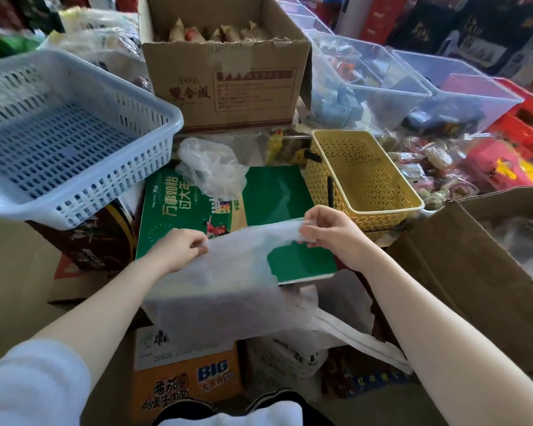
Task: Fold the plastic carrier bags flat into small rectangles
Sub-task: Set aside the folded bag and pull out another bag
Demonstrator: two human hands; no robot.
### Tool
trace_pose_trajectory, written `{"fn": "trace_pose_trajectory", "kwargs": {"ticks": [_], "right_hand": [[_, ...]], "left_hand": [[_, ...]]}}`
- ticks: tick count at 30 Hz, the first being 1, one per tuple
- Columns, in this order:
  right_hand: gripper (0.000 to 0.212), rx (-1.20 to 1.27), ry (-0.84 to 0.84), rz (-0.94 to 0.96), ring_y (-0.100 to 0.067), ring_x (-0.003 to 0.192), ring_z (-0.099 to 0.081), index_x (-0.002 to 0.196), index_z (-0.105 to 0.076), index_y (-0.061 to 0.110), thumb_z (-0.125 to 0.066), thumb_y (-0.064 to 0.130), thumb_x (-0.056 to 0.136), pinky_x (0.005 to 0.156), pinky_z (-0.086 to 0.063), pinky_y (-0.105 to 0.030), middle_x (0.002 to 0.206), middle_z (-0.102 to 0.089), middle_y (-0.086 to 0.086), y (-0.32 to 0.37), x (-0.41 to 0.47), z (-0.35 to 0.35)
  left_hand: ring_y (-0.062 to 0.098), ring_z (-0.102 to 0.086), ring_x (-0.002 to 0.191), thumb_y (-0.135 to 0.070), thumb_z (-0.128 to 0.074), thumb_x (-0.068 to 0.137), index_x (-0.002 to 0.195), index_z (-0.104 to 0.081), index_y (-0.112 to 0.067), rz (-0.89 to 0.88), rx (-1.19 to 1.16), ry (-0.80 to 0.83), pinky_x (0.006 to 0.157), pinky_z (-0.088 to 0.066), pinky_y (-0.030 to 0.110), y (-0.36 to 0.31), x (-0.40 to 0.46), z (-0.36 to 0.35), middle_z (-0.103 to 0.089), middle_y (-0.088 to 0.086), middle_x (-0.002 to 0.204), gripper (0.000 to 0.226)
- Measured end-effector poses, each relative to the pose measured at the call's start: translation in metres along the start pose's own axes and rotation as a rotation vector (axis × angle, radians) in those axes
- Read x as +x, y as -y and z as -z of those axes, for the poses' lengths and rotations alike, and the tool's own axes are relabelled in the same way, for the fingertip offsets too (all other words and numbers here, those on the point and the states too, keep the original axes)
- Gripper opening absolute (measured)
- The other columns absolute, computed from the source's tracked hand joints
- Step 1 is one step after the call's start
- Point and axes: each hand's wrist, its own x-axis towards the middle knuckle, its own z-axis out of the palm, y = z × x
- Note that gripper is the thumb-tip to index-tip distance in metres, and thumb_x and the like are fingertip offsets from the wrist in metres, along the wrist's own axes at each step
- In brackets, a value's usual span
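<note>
A white translucent plastic carrier bag [228, 281] is stretched between my hands above a green box [277, 192]. My left hand [179, 247] pinches its upper left edge. My right hand [330, 229] pinches the upper right corner, fingers curled round the plastic. The bag's lower part hangs over the box's near edge, and its handles [366, 342] trail down to the right. A second, crumpled clear bag [213, 167] lies on the far left part of the green box.
A pale blue slotted basket [154, 103] stands at the left, a yellow basket [410, 201] at the right of the green box. An open cardboard box [228, 78] stands behind; a large cardboard flap [462, 272] lies at the right. Clear bins [462, 72] and packaged goods crowd the back.
</note>
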Motion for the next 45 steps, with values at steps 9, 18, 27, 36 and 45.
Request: {"fn": "trace_pose_trajectory", "kwargs": {"ticks": [9,18,27,36,45], "right_hand": [[0.037,0.05,0.054,0.132,-0.028,0.085,-0.058,0.109,-0.056,0.022,-0.061,-0.004,0.083,0.084,-0.052,-0.043,0.098,-0.057,-0.025,0.014,0.009,0.004],[0.022,0.103,-0.232,0.207,-0.008,0.077,-0.061,0.093,-0.059,0.015,-0.065,-0.002,0.081,0.075,-0.052,-0.025,0.083,-0.064,-0.001,0.009,0.013,0.024],[0.008,0.254,-0.135,0.078,-0.017,0.092,-0.06,0.093,-0.067,0.018,-0.063,0.016,0.085,0.086,-0.052,-0.032,0.093,-0.065,-0.002,0.025,0.017,0.018],[0.014,0.22,-0.23,0.053,-0.019,0.081,-0.053,0.078,-0.061,0.018,-0.057,0.018,0.092,0.068,-0.05,-0.027,0.086,-0.056,-0.006,0.03,0.035,-0.004],[0.027,0.393,-0.352,-0.036,-0.016,0.114,-0.051,0.122,-0.055,0.018,-0.048,0.02,0.096,0.089,-0.053,-0.027,0.123,-0.053,-0.004,0.028,0.116,-0.001]], "left_hand": [[-0.001,-0.047,0.06,-0.044,-0.058,0.086,0.09,-0.039,-0.037,-0.298,-0.438,-0.011,0.059,-0.035,0.014,-0.077,0.007,-0.017,-0.06,-0.015,0.073,0.021],[0.008,-0.045,0.066,-0.022,-0.062,0.087,0.079,-0.06,-0.013,-0.249,-0.592,-0.042,0.065,-0.037,0.017,-0.083,0.013,-0.03,-0.052,-0.002,0.071,0.011],[0.014,-0.054,0.079,-0.024,-0.065,0.079,0.085,-0.068,-0.002,-0.224,-0.842,-0.042,0.076,-0.042,0.025,-0.093,0.007,-0.014,-0.061,0.01,0.085,0.023],[0.014,-0.049,0.076,-0.028,-0.062,0.087,0.089,-0.058,-0.022,-0.159,-0.583,-0.005,0.072,-0.04,0.03,-0.079,0.012,-0.026,-0.055,0.0,0.086,0.007],[0.014,-0.047,0.061,-0.025,-0.059,0.089,0.08,-0.055,0.001,0.157,-0.502,-0.062,0.058,-0.035,0.026,-0.011,0.024,-0.063,-0.058,0.013,0.07,0.028]]}}
